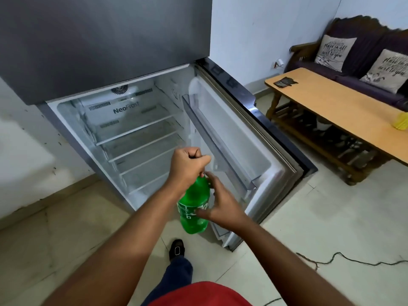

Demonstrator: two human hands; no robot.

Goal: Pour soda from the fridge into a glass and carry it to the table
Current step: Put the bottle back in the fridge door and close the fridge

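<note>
A green soda bottle [194, 208] hangs in front of the open fridge [136, 129]. My left hand [187, 166] grips its neck and cap from above, fingers curled tight. My right hand [218, 206] lies against the bottle's right side, fingers spread and fairly straight, touching the label and shoulder. The fridge's lower door [234, 138] stands swung open to the right; its shelves look bare. No glass is in view. A long wooden table [344, 107] stands at the right.
A dark sofa [357, 69] with two printed cushions sits behind the table. A yellow object [401, 122] and a small dark item [284, 81] lie on the tabletop. A black cable [344, 259] runs across the tiled floor. My foot [176, 249] is below the bottle.
</note>
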